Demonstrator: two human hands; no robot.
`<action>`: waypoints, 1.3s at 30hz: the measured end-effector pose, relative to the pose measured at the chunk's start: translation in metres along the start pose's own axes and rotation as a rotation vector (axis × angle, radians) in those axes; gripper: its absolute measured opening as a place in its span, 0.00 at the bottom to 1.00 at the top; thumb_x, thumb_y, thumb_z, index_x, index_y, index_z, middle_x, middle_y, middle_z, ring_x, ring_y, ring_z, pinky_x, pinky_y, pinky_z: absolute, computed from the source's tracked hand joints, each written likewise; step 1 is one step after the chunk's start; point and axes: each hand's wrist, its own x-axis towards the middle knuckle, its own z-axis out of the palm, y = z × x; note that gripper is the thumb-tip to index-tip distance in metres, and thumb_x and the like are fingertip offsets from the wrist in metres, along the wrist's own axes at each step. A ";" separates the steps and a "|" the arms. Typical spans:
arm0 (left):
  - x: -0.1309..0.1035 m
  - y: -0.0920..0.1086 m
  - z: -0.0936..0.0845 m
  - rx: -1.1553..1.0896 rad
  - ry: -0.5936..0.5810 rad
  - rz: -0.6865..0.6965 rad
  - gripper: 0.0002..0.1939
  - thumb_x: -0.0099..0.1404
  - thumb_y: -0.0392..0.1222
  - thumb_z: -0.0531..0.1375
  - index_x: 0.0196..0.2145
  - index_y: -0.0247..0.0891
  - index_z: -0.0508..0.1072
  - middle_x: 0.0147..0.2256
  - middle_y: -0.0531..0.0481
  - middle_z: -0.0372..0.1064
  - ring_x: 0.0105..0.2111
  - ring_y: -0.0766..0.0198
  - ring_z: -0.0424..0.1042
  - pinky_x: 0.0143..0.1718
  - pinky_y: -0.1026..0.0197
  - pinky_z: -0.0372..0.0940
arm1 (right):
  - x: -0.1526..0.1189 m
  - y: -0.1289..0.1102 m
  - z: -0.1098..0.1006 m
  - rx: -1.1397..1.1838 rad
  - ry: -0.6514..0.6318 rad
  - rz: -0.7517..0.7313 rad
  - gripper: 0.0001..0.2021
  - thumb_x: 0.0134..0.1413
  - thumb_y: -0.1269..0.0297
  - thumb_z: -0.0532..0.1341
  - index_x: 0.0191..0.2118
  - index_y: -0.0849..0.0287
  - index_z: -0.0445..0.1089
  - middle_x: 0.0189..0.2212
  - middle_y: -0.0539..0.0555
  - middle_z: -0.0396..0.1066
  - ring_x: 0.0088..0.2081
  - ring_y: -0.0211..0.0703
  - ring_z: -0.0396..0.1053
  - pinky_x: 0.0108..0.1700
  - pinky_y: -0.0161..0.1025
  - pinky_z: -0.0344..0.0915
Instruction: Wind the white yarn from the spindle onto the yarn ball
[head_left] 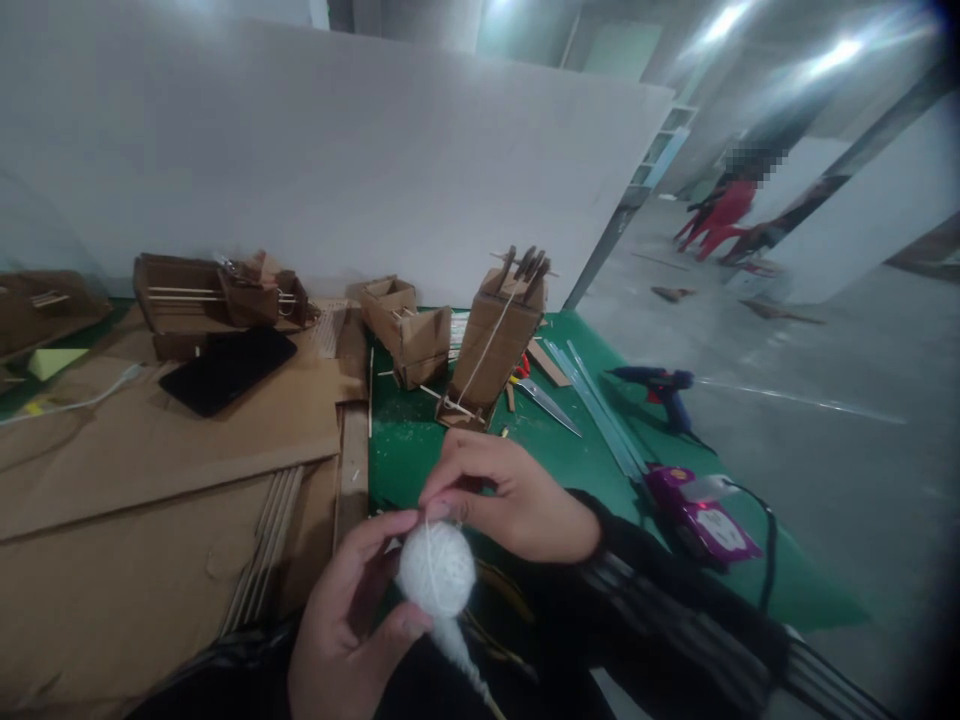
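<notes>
Apparently, most winding is done: the round white yarn ball [437,570] looks full, fuzzy and finely lined, while a fluffy white tail [456,645] below it seems left loose. The left hand [341,615] clamps the ball between thumb and fingers; the right hand's [517,497] fingers meet at its top, seemingly pinching a thin white strand [429,545]. Beyond lies the green tabletop [420,465], bearing a tall brown cardboard box [491,345].
</notes>
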 end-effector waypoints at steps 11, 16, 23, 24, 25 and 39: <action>0.006 -0.006 -0.010 0.133 -0.031 0.208 0.20 0.63 0.34 0.63 0.52 0.46 0.74 0.54 0.47 0.74 0.53 0.57 0.73 0.51 0.66 0.69 | -0.021 0.021 0.040 0.000 0.123 0.208 0.07 0.58 0.69 0.61 0.28 0.62 0.69 0.26 0.48 0.64 0.28 0.35 0.61 0.31 0.32 0.57; 0.010 -0.006 -0.007 0.219 0.059 0.180 0.19 0.65 0.34 0.62 0.53 0.46 0.71 0.53 0.50 0.74 0.52 0.63 0.74 0.50 0.70 0.67 | -0.035 0.001 0.050 -0.151 0.050 0.210 0.07 0.56 0.75 0.58 0.28 0.61 0.67 0.26 0.48 0.61 0.28 0.35 0.59 0.30 0.32 0.55; 0.012 -0.007 -0.014 0.301 -0.032 0.143 0.18 0.66 0.35 0.61 0.53 0.45 0.69 0.52 0.48 0.71 0.53 0.62 0.71 0.53 0.66 0.66 | -0.041 -0.033 0.045 -0.249 0.037 0.077 0.06 0.52 0.77 0.57 0.29 0.60 0.64 0.26 0.50 0.64 0.30 0.37 0.61 0.31 0.32 0.56; 0.012 -0.006 -0.014 0.300 -0.060 0.126 0.17 0.65 0.36 0.62 0.52 0.44 0.70 0.53 0.46 0.70 0.53 0.60 0.71 0.54 0.65 0.65 | -0.039 -0.037 0.041 -0.279 0.019 0.038 0.06 0.52 0.78 0.57 0.30 0.60 0.64 0.27 0.51 0.64 0.31 0.37 0.61 0.32 0.33 0.57; 0.012 -0.006 -0.014 0.295 -0.086 0.106 0.17 0.65 0.36 0.62 0.52 0.43 0.71 0.53 0.45 0.70 0.53 0.59 0.71 0.54 0.63 0.65 | -0.037 -0.040 0.037 -0.310 -0.002 -0.002 0.06 0.53 0.78 0.57 0.31 0.60 0.65 0.28 0.52 0.65 0.31 0.38 0.61 0.32 0.33 0.57; 0.002 0.005 0.005 0.017 0.061 0.087 0.19 0.55 0.46 0.70 0.45 0.44 0.80 0.46 0.44 0.75 0.45 0.54 0.76 0.45 0.63 0.71 | -0.006 0.014 0.009 -0.078 0.136 0.054 0.13 0.62 0.57 0.62 0.32 0.62 0.73 0.28 0.51 0.67 0.30 0.37 0.64 0.33 0.35 0.61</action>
